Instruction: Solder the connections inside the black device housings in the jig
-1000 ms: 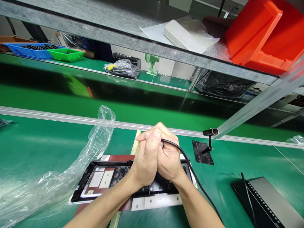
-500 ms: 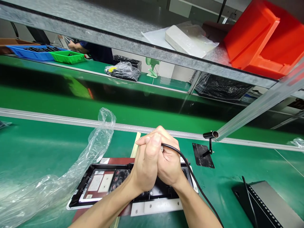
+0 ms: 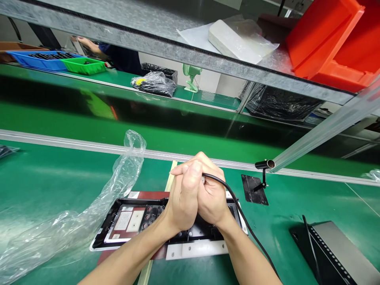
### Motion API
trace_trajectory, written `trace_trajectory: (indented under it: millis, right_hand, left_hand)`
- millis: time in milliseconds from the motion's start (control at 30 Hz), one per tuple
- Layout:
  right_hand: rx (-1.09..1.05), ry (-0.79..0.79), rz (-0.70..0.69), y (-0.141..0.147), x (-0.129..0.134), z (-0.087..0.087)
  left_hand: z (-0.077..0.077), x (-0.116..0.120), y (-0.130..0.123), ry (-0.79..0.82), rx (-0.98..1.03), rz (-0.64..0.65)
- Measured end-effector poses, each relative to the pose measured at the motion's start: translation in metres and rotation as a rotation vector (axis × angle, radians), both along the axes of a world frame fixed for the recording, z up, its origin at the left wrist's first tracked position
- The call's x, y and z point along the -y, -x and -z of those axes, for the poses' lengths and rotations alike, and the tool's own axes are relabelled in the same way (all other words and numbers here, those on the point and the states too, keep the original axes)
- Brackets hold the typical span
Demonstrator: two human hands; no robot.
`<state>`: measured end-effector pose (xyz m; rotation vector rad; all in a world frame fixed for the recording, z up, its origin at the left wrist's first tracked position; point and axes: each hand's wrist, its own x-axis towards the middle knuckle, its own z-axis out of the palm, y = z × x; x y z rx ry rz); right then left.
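My left hand (image 3: 184, 194) and my right hand (image 3: 212, 194) are closed tightly against each other around one corded tool. The tool's body is hidden inside the hands; its black cable (image 3: 228, 188) comes out at the top and runs down past my right forearm. Beneath my hands lies a black plastic housing (image 3: 102, 233) with a light outer rim, open side up. It rests on a reddish-brown fixture board (image 3: 154, 194) with white blocks. Inside its left part are a framed opening and a block of round holes (image 3: 150, 215). My hands cover the housing's middle.
A black tube holder (image 3: 264, 164) on a flat plate stands right of the housing. Clear plastic film (image 3: 113, 186) lies at left. A black and grey device (image 3: 335, 249) lies at lower right. Overhead runs a shelf (image 3: 148, 37) with a red bin (image 3: 323, 39). Across the divider, a person's arm (image 3: 93, 46) shows.
The view has shifted slightly, so the bench and housing sit a little higher. My hands stay closed together over the housing. The far person's hand has moved up a bit.
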<state>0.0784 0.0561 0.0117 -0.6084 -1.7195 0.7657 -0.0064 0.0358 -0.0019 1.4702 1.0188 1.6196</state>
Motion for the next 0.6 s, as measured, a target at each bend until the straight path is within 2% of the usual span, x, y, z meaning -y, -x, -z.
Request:
trace_trajectory:
  millis: [267,600]
  right_hand:
    - [0.011,0.008,-0.015,-0.0012,-0.0009,0.0004]
    - [-0.014,0.014,-0.021,-0.0002,-0.0008,0.0008]
  left_hand:
    - [-0.0008,0.0003,-0.0011,-0.020,0.029,0.034]
    - [-0.0002,-0.0009,-0.0010,-0.042,0.033,0.003]
